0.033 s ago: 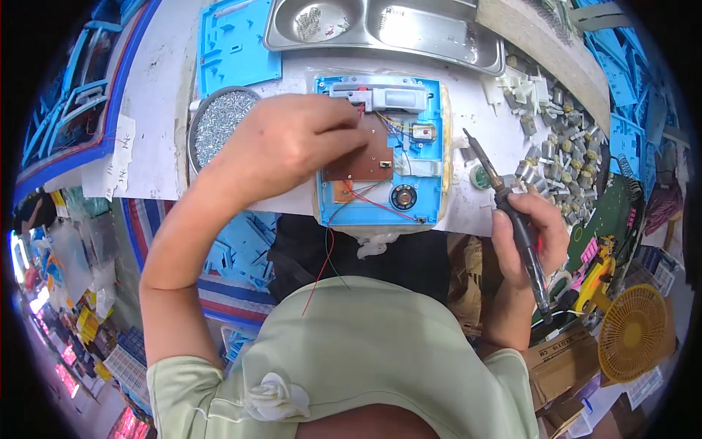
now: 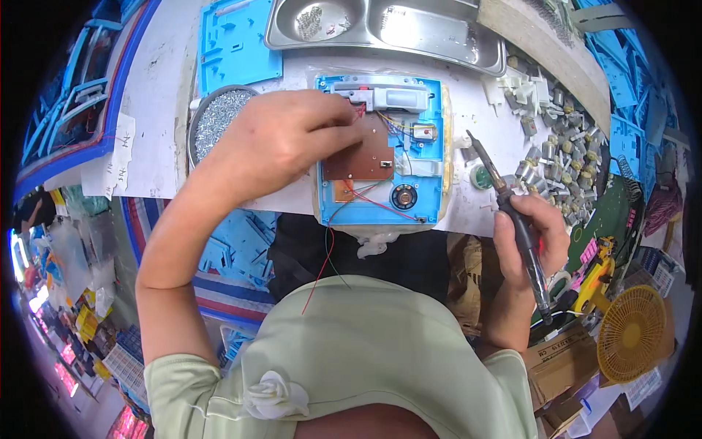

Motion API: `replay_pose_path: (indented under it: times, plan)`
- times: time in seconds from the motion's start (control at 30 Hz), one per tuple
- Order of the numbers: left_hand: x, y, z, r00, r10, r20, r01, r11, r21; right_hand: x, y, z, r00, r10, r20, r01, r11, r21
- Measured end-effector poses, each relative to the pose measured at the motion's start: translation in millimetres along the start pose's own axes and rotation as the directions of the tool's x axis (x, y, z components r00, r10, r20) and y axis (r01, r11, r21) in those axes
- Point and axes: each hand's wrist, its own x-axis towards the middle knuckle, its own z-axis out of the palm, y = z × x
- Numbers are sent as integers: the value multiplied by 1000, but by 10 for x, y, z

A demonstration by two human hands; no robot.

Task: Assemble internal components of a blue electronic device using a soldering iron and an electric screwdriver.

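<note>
My right hand (image 2: pixel 532 238) is wrapped round a soldering iron (image 2: pixel 521 227), its tip pointing up and left, apart from the work. My left hand (image 2: pixel 292 139) reaches over the left side of a light blue plastic housing (image 2: pixel 431 201), thumb and fingers pinched together. What lies between those fingertips is hidden. Under them is a brown circuit board (image 2: pixel 358 161), partly covered by the hand. Inside the housing are also a round black speaker (image 2: pixel 404 196), a small motor (image 2: pixel 423 132), a grey plastic part (image 2: pixel 398 99) and thin coloured wires, two of which hang over the near edge.
Left of the housing stands a round bowl of screws (image 2: pixel 219 121), with a blue panel (image 2: pixel 241 51) behind it. A steel tray (image 2: pixel 431 55) lies at the back. Several small motors (image 2: pixel 556 164) are heaped at right, near a small round green container (image 2: pixel 480 177). A yellow fan (image 2: pixel 632 333) stands lower right.
My left hand has shifted slightly left, still pinched over the board. The soldering iron has moved a little to the right in my right hand.
</note>
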Motion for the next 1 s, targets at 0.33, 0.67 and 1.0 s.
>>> replay_pose_path:
  times: [0.33, 0.67, 1.0]
  plan:
    - [-33, -128, 152, 986, 154, -61, -160, 982, -103, 63, -62, 54, 1000, 12, 26, -12, 1000, 8]
    - [289, 77, 374, 962, 180, -204, -197, 978, -63, 41, -11, 41, 999, -13, 39, 12, 1000, 19]
    - [316, 51, 344, 988, 26, -153, -73, 949, -308, 31, -4, 13, 1000, 1, -10, -1, 1000, 8]
